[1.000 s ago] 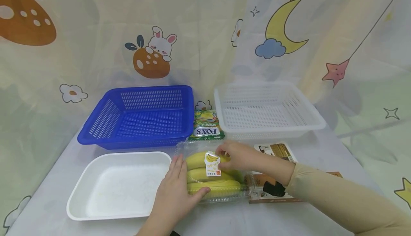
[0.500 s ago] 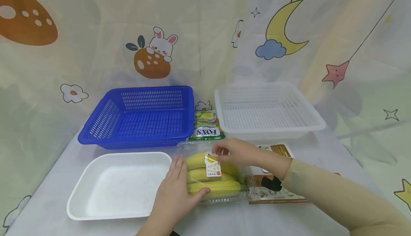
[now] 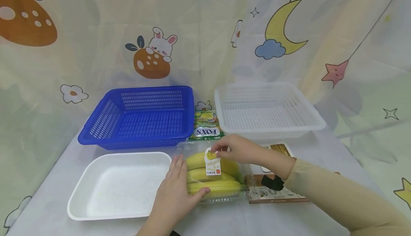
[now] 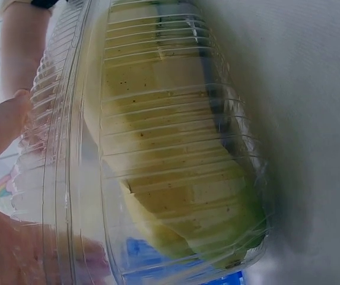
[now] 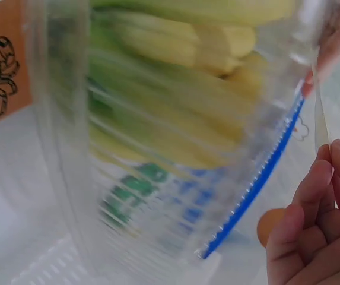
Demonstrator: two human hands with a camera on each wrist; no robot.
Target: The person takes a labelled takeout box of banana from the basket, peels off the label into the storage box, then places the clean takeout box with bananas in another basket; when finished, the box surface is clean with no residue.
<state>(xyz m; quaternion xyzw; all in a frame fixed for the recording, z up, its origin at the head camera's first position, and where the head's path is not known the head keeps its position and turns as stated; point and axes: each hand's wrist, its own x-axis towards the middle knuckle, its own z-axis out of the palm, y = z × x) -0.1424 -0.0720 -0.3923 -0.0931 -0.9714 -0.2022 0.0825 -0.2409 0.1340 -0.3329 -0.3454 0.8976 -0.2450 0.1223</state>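
A clear plastic clamshell box of yellow bananas lies at the table's middle front. My left hand rests on the lid's left side, fingers straight and thumb spread along the near edge. On top of the lid is a white sticker label with a banana picture. My right hand pinches the label's far end between thumb and forefinger. Seen from the right wrist, the label appears edge-on, with my right fingertips on its end. The left wrist view shows green-tipped bananas through ribbed plastic.
A blue basket stands back left and a white basket back right, with a green FOX'S packet between them. Left of the box is a white tray. Beneath my right forearm lies a brown-and-white printed box.
My right hand has shifted slightly left and away from me, from the label's right edge to its far end. The label's far end sits a little higher. The left hand has stayed in place.
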